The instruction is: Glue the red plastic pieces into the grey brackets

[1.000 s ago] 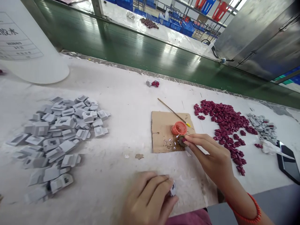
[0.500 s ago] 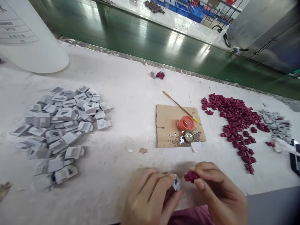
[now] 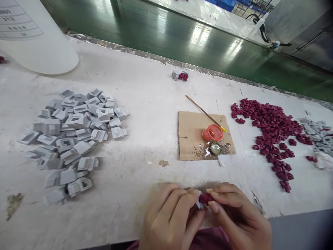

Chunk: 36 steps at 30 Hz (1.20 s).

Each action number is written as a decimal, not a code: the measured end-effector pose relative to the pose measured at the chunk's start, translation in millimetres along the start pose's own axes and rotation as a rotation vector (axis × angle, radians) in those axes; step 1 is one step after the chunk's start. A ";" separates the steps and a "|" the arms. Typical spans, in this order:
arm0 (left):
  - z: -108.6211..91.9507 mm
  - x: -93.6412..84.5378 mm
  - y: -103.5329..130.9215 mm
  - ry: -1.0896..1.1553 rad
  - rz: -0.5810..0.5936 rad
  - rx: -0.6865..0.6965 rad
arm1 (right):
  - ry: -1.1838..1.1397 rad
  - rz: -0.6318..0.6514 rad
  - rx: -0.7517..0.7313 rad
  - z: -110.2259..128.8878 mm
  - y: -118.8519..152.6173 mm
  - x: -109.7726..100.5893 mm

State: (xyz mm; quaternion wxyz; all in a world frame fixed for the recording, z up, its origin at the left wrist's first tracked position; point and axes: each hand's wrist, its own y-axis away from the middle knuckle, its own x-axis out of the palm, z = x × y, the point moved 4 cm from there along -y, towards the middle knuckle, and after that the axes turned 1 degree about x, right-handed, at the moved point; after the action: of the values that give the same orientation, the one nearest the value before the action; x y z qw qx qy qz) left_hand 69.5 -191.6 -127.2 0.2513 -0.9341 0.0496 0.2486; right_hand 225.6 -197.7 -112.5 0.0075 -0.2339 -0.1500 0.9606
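**A:** What do the hands hold at the near edge of the bench?

**B:** The left hand (image 3: pixel 170 217), at 6 o'clock, is curled closed around a small grey plastic housing (image 3: pixel 199 202), of which only a pale corner shows between the fingertips. The right hand (image 3: pixel 238 217) pinches a dark red plastic insert (image 3: pixel 205 198) between thumb and forefinger. Insert and housing touch, pressed end to end where the two hands meet.

**B:** Both hands lie low over the white worktable (image 3: pixel 145 90), just above its front edge.

**A:** Where do the loose parts lie?

**B:** A heap of grey housings (image 3: pixel 75 135) lies at 9 o'clock. A spread of dark red inserts (image 3: pixel 270 133) lies at 3 o'clock, with a smaller grey cluster (image 3: pixel 316 133) just beyond it at the right border. One joined grey-and-red pair (image 3: pixel 180 75) sits alone at 12 o'clock, near the far edge of the table.

**A:** And at the centre?

**B:** A cardboard square (image 3: pixel 191 133) carries an orange cap (image 3: pixel 212 132), a metal bottle cap (image 3: pixel 215 148) holding clear liquid just in front of it, and wet spots. A thin stick (image 3: pixel 204 113) with a yellow tip rests slanted across the far corner of the cardboard.

**A:** Is any writing legible?

**B:** A white container (image 3: pixel 36 38) at 10 o'clock bears a printed label with ruled lines; its characters are cut off and too small to read. Behind the table runs a green conveyor belt (image 3: pixel 161 34).
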 end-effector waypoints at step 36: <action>3.7 2.8 -2.6 0.876 -0.245 -0.633 | -0.565 0.262 0.394 -10.5 14.4 25.4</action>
State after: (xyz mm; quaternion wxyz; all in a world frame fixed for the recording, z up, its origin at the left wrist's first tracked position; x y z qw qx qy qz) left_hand 71.0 -187.5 -130.3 -0.0588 -0.9790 -0.0365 -0.1917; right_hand 208.5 -206.3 -136.9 -0.1124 0.0292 0.0732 0.9905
